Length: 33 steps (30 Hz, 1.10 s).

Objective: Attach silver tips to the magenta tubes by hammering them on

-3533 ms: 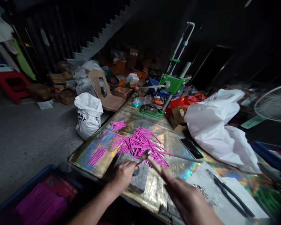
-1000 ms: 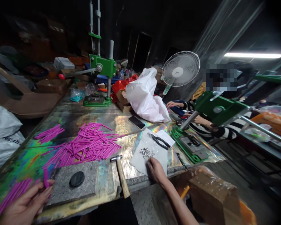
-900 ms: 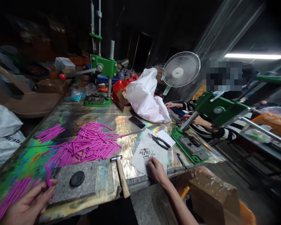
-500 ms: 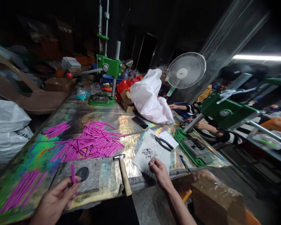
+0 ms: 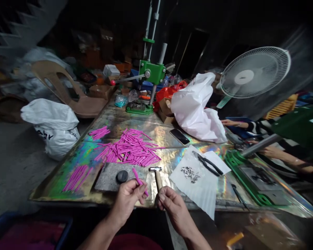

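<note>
Left hand [image 5: 130, 196] grasping one pink tube [image 5: 137, 177] between thumb and fingers, held up just in front of the grey slab [image 5: 106, 176]. Tube's long axis slants — upper end leaning left toward the black disc [image 5: 122, 176] on the slab, lower end poking out past the fingers, down and to the right.

Right hand [image 5: 173, 205] lies to the right of that lower end, near it but apart; its thumb and forefinger are pinched together. Whether something small sits between them, cannot tell. From the right hand, then, the tube lies leftward and slightly higher, with its lower end the nearer one. Left hand has the tube; the right has only a narrow gap to the tube's lower end.

Hammer [image 5: 155, 169] behind the right fingertips, handle running down toward them — contact with the fingers not clear. Both hands work at the near edge of the table [image 5: 112, 119], forearms coming in from below it. Slab bounds the left hand on its far left side; a strip of tabletop shows between slab and hammer. Pink pile [image 5: 130, 149] beyond the slab; paper sheet [image 5: 179, 172] with metal pieces [image 5: 190, 174] beyond the right hand, to its right.
</note>
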Each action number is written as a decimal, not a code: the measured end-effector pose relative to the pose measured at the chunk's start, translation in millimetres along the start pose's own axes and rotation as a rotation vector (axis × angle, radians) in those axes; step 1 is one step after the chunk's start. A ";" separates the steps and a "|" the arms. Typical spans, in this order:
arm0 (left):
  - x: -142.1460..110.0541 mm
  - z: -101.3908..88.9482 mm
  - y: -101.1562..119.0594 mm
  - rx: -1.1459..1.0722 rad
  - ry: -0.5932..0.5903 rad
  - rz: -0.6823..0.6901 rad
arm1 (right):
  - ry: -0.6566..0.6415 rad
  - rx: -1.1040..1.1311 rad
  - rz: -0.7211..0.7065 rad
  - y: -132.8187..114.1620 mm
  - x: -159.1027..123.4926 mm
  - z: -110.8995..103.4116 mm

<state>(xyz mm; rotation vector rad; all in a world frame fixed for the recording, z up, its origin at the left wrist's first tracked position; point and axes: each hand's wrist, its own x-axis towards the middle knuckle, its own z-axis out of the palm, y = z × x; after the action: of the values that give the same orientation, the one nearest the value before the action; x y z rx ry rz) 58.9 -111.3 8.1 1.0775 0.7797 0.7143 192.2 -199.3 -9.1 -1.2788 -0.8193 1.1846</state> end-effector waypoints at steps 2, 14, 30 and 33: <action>-2.6 1.2 -2.0 -0.060 0.011 -0.017 | -0.035 -0.029 -0.004 -0.7 -0.5 8.7; -7.3 -1.0 -7.0 -0.231 0.009 -0.069 | -0.093 -0.081 0.019 -3.8 1.3 25.9; -8.1 2.8 -18.3 -0.211 0.060 -0.037 | -0.040 -0.032 0.051 2.0 0.4 31.6; -7.6 2.5 -22.4 -0.201 0.075 -0.005 | 0.019 0.012 0.055 4.1 0.6 34.1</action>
<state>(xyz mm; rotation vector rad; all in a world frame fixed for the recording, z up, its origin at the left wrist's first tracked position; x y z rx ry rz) 59.7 -125.8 -10.8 0.8712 0.7572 0.8150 159.2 -190.0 -7.6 -1.3086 -0.7663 1.2175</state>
